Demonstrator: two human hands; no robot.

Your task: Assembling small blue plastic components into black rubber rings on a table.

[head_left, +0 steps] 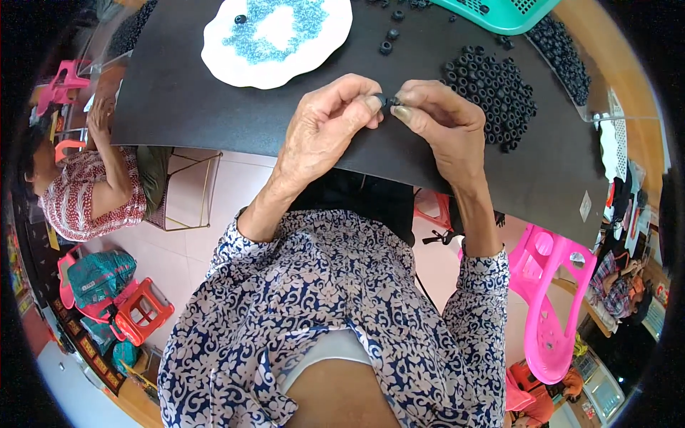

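Note:
Just beyond the table's near edge, my left hand (325, 128) and my right hand (449, 128) meet fingertip to fingertip. Between them is a small black rounded part (386, 100), mostly covered by the fingers. My left thumb and index finger pinch its left side; the right thumb and fingers close on its right end. Whether it is one part or two pressed together, I cannot tell. Right of my hands lies a heap of small black ring-shaped parts (499, 96) with holes in them. A white wavy-edged plate (275, 77) with a blue pattern holds a single black part (240, 19).
A dark table (193, 107) spans the front. At its far side are a green perforated basket (499, 27), loose black parts (386, 48) and a clear-walled bin of black parts (560, 57). Another person (93, 182) sits at left. A pink plastic chair (549, 307) stands at right.

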